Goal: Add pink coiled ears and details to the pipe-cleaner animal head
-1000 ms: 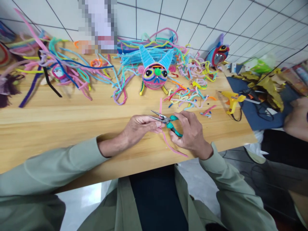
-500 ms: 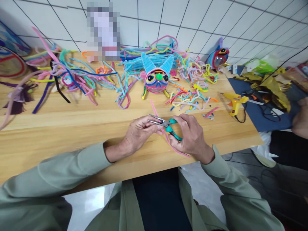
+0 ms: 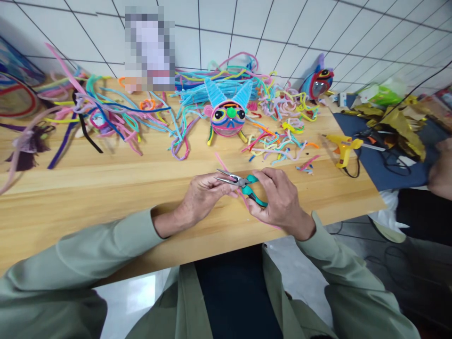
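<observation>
Pinched between the fingers of my left hand is a pink pipe cleaner, whose far end points away and whose other part trails under my right hand. My right hand grips the teal handles of long-nosed pliers. The plier jaws are parted and lie beside my left fingertips, around something small and dark that I cannot make out. Beyond both hands stands a colourful animal-head figure with blue ears and a green nose.
Loose pipe cleaners lie along the tiled wall, with short pieces nearer. A yellow glue gun rests at the right. Another figure stands at the back. A person's arm shows at the right edge.
The far end of the pink pipe cleaner has shifted slightly left and nearer. Both hands and the pliers hold almost the same position.
</observation>
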